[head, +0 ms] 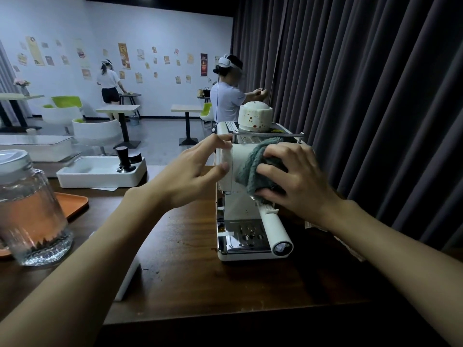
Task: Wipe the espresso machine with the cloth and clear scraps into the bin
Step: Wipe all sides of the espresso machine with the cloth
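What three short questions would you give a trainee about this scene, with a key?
1. Choose one: which hand grips the cloth? A the left, B the right, C neither.
2. True or false: a speckled cup stands on top of the espresso machine.
3. Fill in: the black tamper stands in a ___ tray.

Key
1. B: the right hand presses it on the machine's front.
2. True.
3. White.

Cloth [248, 169] under right hand [295, 176] — left hand [193, 169] on espresso machine [240, 206]
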Available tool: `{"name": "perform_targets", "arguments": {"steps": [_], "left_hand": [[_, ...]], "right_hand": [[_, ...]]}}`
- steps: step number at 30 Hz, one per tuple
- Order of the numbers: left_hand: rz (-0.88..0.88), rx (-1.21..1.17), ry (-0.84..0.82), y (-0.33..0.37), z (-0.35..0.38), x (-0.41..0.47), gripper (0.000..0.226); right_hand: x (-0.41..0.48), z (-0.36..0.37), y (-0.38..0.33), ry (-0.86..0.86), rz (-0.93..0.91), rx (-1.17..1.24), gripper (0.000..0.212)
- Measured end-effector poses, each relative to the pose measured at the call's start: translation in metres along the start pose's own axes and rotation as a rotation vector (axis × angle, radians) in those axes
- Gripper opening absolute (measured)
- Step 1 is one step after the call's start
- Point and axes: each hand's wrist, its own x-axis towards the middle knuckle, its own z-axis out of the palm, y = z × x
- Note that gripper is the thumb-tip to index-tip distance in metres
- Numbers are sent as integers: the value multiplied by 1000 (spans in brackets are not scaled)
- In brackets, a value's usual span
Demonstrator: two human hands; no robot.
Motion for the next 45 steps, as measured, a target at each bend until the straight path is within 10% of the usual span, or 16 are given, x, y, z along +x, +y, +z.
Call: {"name": "perform_targets", "arguments": {"steps": [9, 19, 45], "left_hand": [[-20, -5, -5, -2, 1, -5, 55], [-33, 9, 18, 4, 5, -3, 50], [-33, 174, 158, 23, 16, 6, 47]], "right_hand": [[23, 9, -9, -53, -271, 22, 28], [2, -6, 3, -2, 184, 101, 50], [-24, -19, 9, -40, 114, -43, 36]]}}
